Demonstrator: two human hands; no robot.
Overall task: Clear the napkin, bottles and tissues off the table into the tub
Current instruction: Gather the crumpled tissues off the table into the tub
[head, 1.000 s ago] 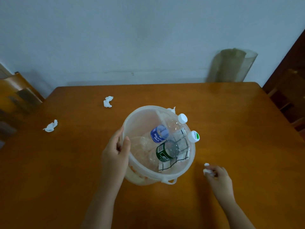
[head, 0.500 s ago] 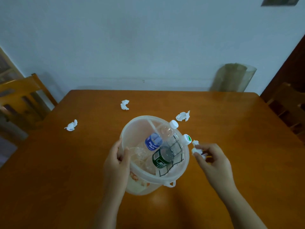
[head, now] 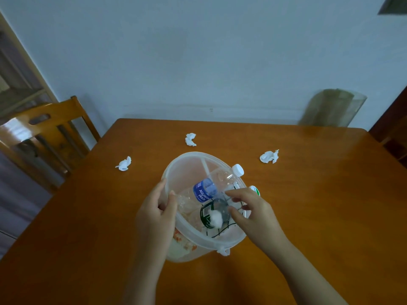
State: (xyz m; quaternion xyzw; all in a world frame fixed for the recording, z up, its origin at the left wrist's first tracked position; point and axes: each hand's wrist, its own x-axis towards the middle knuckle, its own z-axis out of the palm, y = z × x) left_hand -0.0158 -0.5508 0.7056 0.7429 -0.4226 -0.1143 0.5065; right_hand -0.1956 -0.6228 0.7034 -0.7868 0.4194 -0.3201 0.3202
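Observation:
A translucent white tub (head: 187,160) stands on the wooden table (head: 308,205). Inside lie a blue-labelled bottle (head: 206,191), a green-labelled bottle (head: 206,215), a white napkin with a black grid (head: 217,233) and a crumpled tissue (head: 215,219) resting on the green-labelled bottle. My left hand (head: 157,213) grips the tub's near left rim. My right hand (head: 250,209) hovers over the tub's right side, fingers apart, holding nothing. Three crumpled tissues lie on the table: one at the left (head: 124,164), one behind the tub (head: 190,139), one at the right (head: 269,156).
A wooden chair (head: 44,133) stands at the table's left. A curved translucent sheet (head: 332,108) leans on the wall behind the far right corner. Dark wooden furniture (head: 394,124) sits at the right edge.
My right hand picked a tissue off the table at the right, carried it over the tub and let go; the tissue now lies inside. My view tilted up.

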